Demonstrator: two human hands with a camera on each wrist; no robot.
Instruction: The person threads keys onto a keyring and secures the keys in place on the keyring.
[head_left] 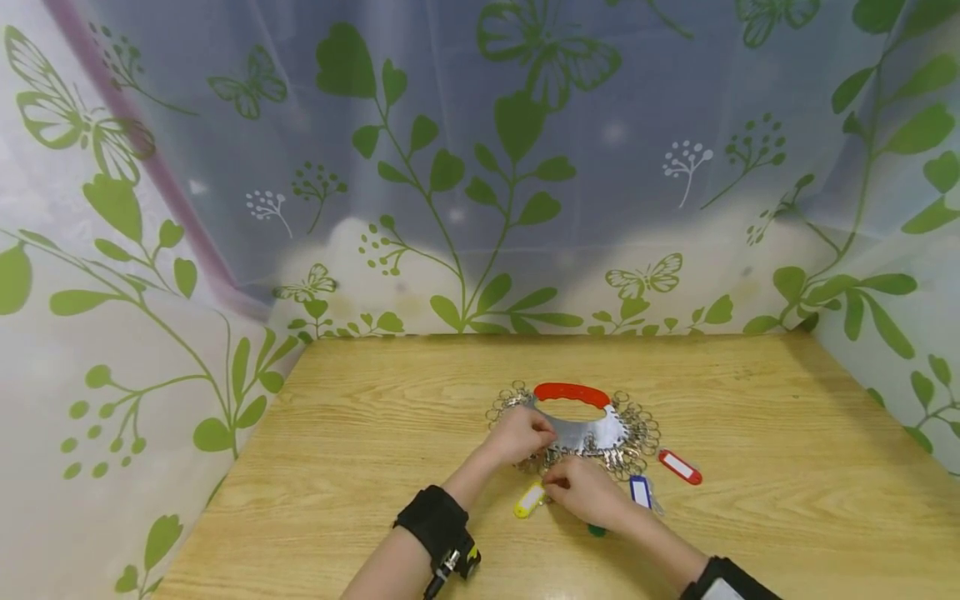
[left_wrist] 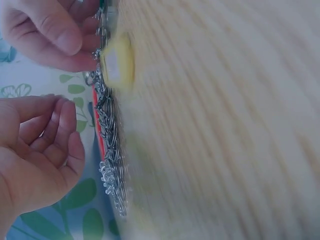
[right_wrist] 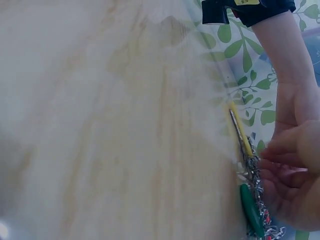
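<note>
A metal plate (head_left: 581,435) with a red handle (head_left: 572,392) lies on the table, its curved edge hung with many small key rings (head_left: 637,429). My left hand (head_left: 517,435) hovers over the plate's left side, fingers loosely curled, with nothing visible in them. In the left wrist view those fingers (left_wrist: 52,145) bend inward beside the rings. My right hand (head_left: 585,492) pinches at the ring end of a yellow key tag (head_left: 529,500) in front of the plate. The yellow tag (left_wrist: 118,62) looks blurred in the left wrist view. A green key tag (head_left: 596,530) is partly hidden under my right hand.
To the right lie a blue key tag (head_left: 640,491) with keys and a red key tag (head_left: 680,467). A wooden table (head_left: 360,433) bears everything, with a leaf-and-butterfly patterned curtain (head_left: 465,208) behind and along the sides. Black bands (head_left: 435,523) wrap both wrists.
</note>
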